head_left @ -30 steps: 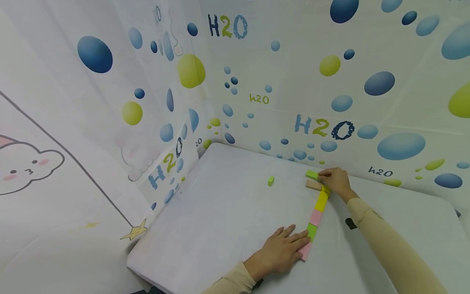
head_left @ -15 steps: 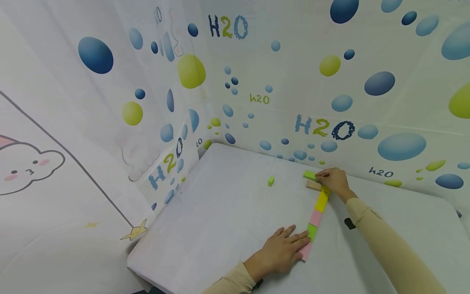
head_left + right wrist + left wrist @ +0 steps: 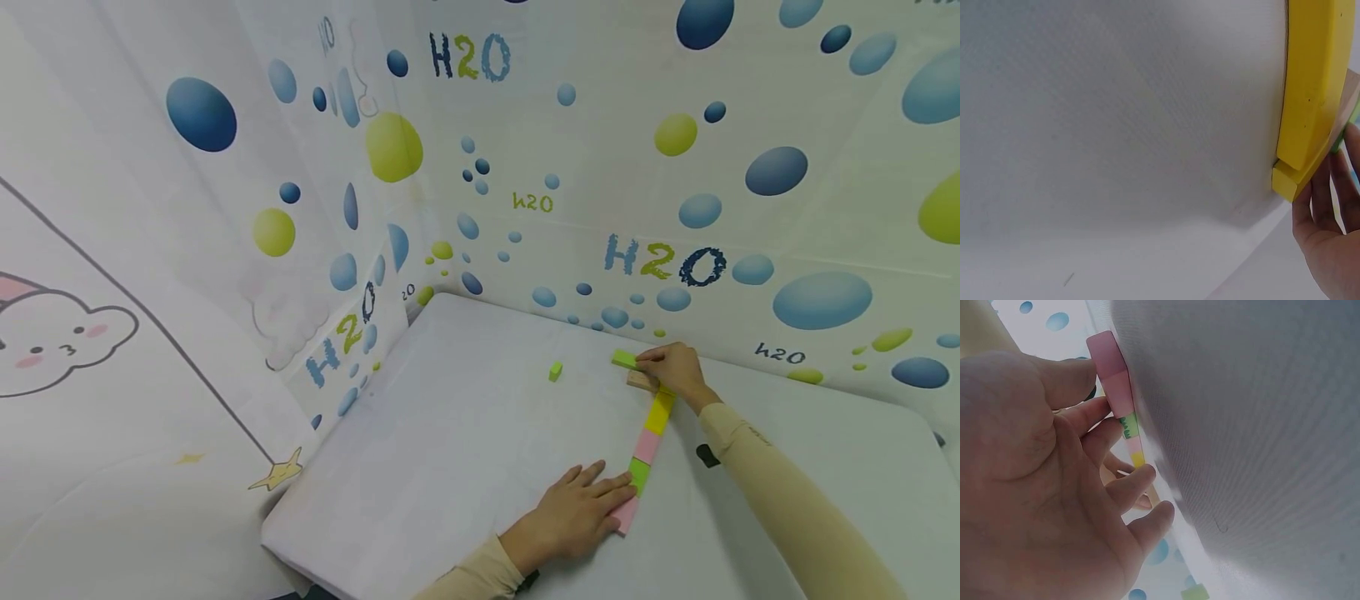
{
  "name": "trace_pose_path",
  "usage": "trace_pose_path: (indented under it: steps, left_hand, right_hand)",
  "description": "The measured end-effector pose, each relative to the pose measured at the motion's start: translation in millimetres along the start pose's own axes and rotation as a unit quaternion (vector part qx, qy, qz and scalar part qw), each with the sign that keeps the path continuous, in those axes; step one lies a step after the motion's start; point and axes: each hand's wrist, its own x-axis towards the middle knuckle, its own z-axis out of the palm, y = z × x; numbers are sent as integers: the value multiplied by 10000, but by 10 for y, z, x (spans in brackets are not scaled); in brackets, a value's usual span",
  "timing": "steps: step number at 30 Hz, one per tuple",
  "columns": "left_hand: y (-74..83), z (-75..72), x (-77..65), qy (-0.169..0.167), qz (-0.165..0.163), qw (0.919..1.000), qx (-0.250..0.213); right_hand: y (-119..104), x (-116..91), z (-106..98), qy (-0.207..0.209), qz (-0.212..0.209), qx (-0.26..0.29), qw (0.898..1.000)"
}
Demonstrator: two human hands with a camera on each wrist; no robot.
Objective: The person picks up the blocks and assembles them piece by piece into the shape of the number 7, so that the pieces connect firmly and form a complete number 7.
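A row of coloured wooden blocks runs away from me along the white table. It has a near pink block [image 3: 625,515], a green block [image 3: 640,473], another pink block [image 3: 647,447] and a yellow block [image 3: 661,413]. My left hand [image 3: 572,515] rests against the row's near end, fingers spread, thumb and fingertips at the pink and green blocks. At the far end my right hand [image 3: 675,371] pinches a bright green block [image 3: 624,359] between thumb and fingers. Just in front of that lies a natural wood block [image 3: 641,381], partly hidden by the right hand.
A small green block [image 3: 556,372] stands alone to the left of the row. Bubble-printed white cloth [image 3: 570,250] hangs close behind the table [image 3: 420,433]. A dark strap piece [image 3: 707,456] shows beneath the right sleeve.
My right hand has shifted left with the bright green block, which now sticks out past the wood block's left end. My left hand keeps its place on the row.
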Motion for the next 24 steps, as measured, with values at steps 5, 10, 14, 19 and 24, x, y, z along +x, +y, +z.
trace_pose_path:
  steps: [5, 10, 14, 19, 24]
  left_hand:
    - [-1, -8, -11, 38, 22, 10000, 38]
    - [-6, -3, -20, 60, 41, 10000, 32]
    - [-10, 1, -22, 55, 47, 10000, 31]
    - [-10, -6, -25, 36, 53, 10000, 24]
    - [-4, -10, -23, 18, 29, 10000, -9]
  right_hand:
    - [-21, 4, 22, 2, -74, 4, 10000]
    - [-32, 1, 33, -3, -99, -12, 10000]
    - [-39, -5, 37, -24, -106, 12, 9999]
    - [-32, 0, 41, -38, -118, 86, 9999]
    - [-45, 4, 50, -5, -170, 115, 9998]
